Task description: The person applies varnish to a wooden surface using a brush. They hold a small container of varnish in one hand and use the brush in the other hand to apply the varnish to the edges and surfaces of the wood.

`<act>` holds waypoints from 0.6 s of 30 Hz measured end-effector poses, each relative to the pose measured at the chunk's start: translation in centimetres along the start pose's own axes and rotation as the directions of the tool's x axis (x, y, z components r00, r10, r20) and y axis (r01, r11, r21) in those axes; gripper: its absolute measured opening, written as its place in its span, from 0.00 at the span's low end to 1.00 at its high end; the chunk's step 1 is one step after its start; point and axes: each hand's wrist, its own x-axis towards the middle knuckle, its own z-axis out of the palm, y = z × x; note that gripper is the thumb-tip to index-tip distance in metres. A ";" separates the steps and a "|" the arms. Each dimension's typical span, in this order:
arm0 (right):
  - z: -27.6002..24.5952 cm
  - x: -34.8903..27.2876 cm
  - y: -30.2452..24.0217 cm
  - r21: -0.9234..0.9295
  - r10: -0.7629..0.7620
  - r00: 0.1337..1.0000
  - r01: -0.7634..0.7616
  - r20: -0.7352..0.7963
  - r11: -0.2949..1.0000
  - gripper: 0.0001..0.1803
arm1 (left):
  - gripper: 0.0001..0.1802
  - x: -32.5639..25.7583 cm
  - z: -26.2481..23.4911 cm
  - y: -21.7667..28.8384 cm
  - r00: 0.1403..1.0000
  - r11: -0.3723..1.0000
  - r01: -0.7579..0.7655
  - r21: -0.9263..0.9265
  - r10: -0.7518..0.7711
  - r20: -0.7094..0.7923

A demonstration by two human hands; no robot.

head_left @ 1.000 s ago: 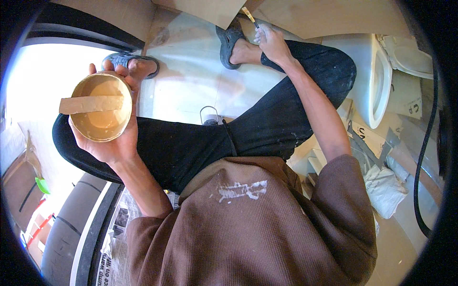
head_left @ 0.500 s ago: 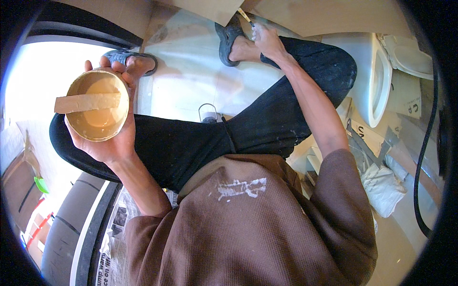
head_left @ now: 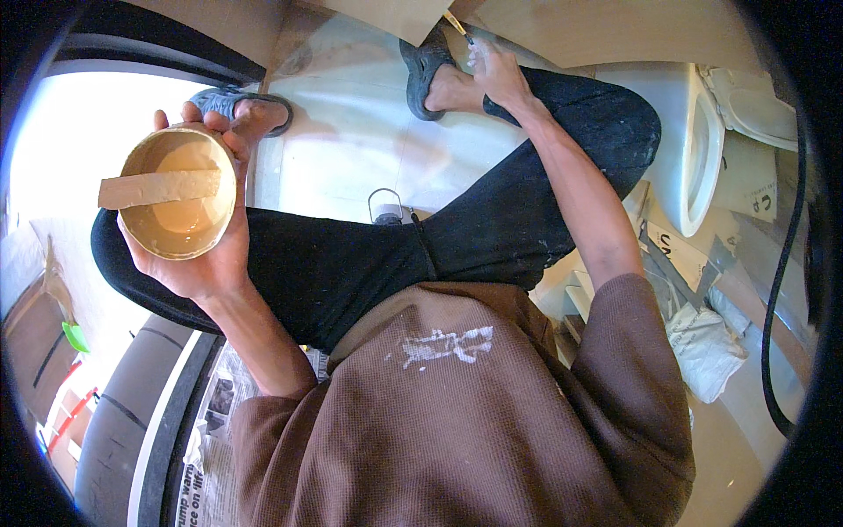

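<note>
My left hand (head_left: 206, 263) is wrapped round a round tub of tan paint (head_left: 180, 230), tilted so its inside shows. A flat wooden stick (head_left: 162, 189) lies across the tub, one end over the left rim. Out beyond my knee, my right hand (head_left: 500, 77) pinches a thin paintbrush (head_left: 458, 28) with a pale handle and dark ferrule. The brush's far end meets the lower edge of a light-brown wooden panel (head_left: 562, 31). Whether its tip touches the panel cannot be made out.
A white toilet bowl (head_left: 698, 158) stands to the right, beside cardboard pieces (head_left: 676, 250) and a crumpled white bag (head_left: 705, 351). A black cable (head_left: 777, 307) hangs at the far right. Newspaper (head_left: 219, 413) lies at lower left, and a small lamp-like object (head_left: 385, 211) sits between my legs.
My right hand and the brush have shifted slightly to the right and down. The tub stays nearly in place in my left hand.
</note>
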 end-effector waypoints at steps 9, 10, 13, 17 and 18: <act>0.0 0.0 0.5 -0.028 0.015 1.000 -0.015 0.006 1.000 0.12 | 0.47 -0.2 -0.3 0.3 1.000 1.000 0.013 0.012 -0.013 0.011; -0.1 -0.1 0.6 -0.019 -0.003 1.000 0.002 -0.019 1.000 0.12 | 0.47 -0.1 -0.3 0.3 0.999 1.000 0.020 -0.002 -0.020 0.028; 0.2 0.0 1.3 -0.035 -0.040 0.999 0.039 -0.032 0.999 0.12 | 0.47 0.0 -0.4 0.2 1.000 1.000 0.012 0.009 -0.012 0.000; 0.2 0.0 0.8 0.010 -0.020 0.999 0.020 -0.026 1.000 0.12 | 0.47 -0.1 -0.2 0.2 1.000 1.000 0.016 0.007 -0.016 0.012; 0.2 0.1 0.6 0.023 -0.013 1.000 0.014 -0.026 1.000 0.12 | 0.47 -0.1 -0.2 0.3 1.000 1.000 0.017 0.002 -0.017 0.023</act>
